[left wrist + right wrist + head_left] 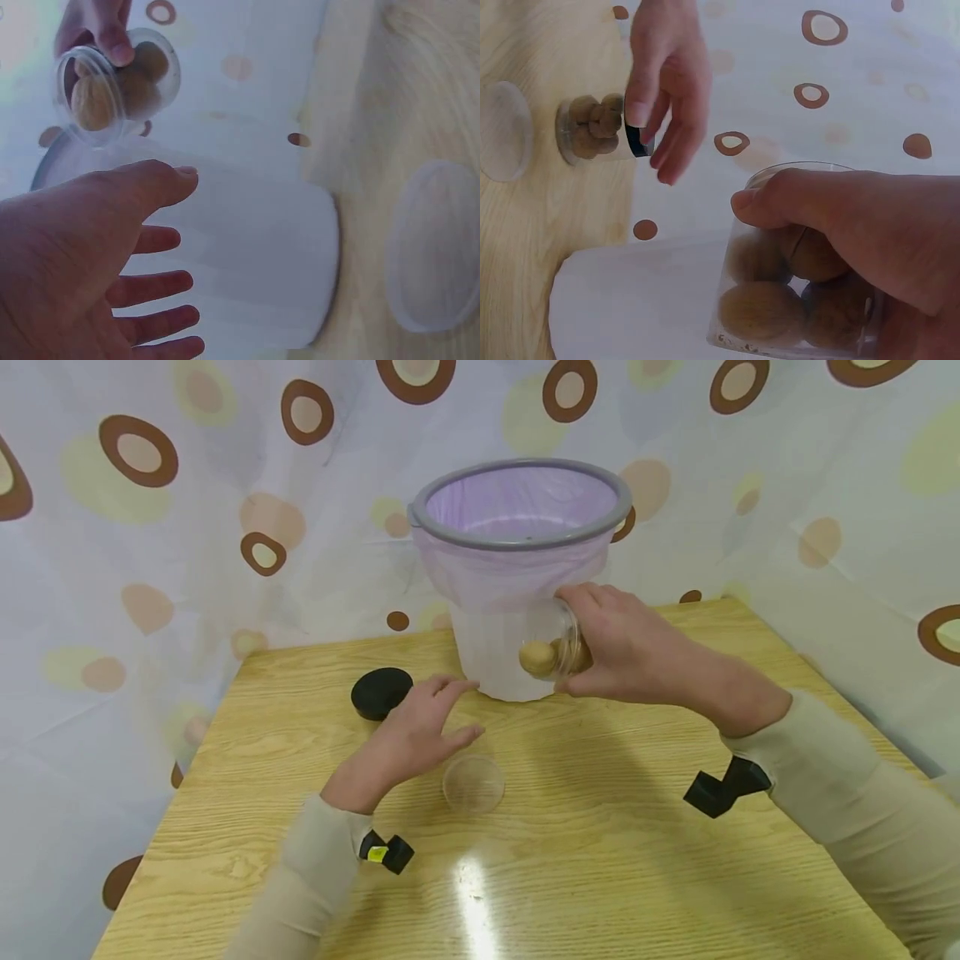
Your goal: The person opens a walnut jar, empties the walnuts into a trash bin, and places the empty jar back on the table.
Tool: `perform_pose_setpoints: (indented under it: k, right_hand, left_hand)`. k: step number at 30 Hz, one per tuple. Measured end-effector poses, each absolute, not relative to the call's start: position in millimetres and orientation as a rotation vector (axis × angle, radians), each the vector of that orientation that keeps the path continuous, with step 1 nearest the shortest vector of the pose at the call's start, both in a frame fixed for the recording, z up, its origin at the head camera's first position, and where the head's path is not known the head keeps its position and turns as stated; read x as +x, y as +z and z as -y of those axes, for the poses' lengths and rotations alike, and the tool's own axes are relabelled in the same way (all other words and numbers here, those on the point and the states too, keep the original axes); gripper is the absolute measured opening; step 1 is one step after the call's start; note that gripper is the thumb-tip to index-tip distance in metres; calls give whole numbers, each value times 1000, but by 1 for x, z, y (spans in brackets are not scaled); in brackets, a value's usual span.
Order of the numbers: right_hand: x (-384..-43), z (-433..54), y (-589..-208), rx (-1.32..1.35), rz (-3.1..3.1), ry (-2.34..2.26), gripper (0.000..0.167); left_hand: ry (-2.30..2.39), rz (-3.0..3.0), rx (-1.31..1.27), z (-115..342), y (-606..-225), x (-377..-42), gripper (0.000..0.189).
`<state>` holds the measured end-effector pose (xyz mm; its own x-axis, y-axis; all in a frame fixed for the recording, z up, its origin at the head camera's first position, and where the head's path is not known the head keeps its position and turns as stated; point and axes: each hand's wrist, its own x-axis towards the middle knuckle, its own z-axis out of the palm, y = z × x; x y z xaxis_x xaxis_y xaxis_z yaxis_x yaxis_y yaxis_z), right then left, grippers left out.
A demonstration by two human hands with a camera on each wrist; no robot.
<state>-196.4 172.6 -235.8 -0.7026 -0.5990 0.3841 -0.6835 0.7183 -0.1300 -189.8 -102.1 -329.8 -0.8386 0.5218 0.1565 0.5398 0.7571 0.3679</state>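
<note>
My right hand (630,647) holds a clear plastic jar (551,639) of walnuts (94,103), thumb and fingers around its sides. It is tilted in front of the bin, below the rim. The jar's ringed rim faces my left hand's camera, with a walnut close behind it. My left hand (412,731) holds nothing; its fingers are extended and spread. Beside it stands a second clear jar (592,131) of walnuts with a black lid (381,689), partly hidden by that hand in the head view. A clear round lid (474,785) lies flat on the table near the left thumb.
A white bin (495,652) with a grey rim (517,545) and a thin purple liner (517,568) stands at the back of the wooden table (600,860). Behind it hangs a patterned cloth (337,510). Black wrist mounts (723,785) are strapped over the sleeves.
</note>
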Motion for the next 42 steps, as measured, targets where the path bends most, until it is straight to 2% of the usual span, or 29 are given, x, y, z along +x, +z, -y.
perform_pose_setpoints:
  k: [8, 16, 27, 35, 42]
  right_hand:
    - [-197, -172, -214, 983, 2688, 421, 85]
    - [-201, -170, -194, 1039, 2724, 499, 89]
    - [-203, -171, -168, 959, 2820, 525, 85]
    - [-205, -166, -146, 981, 2810, 579, 76]
    - [-211, -162, -123, 906, 2851, 479, 86]
  left_hand:
    - [-731, 2626, -885, 102, -271, -204, 53]
    - [-810, 2354, -853, 104, -227, -228, 37]
    - [-685, 2530, -611, 98, -181, -276, 44]
    - [-534, 2772, -544, 90, -162, -299, 55]
    - [-443, 2900, -552, 90, -155, -313, 59]
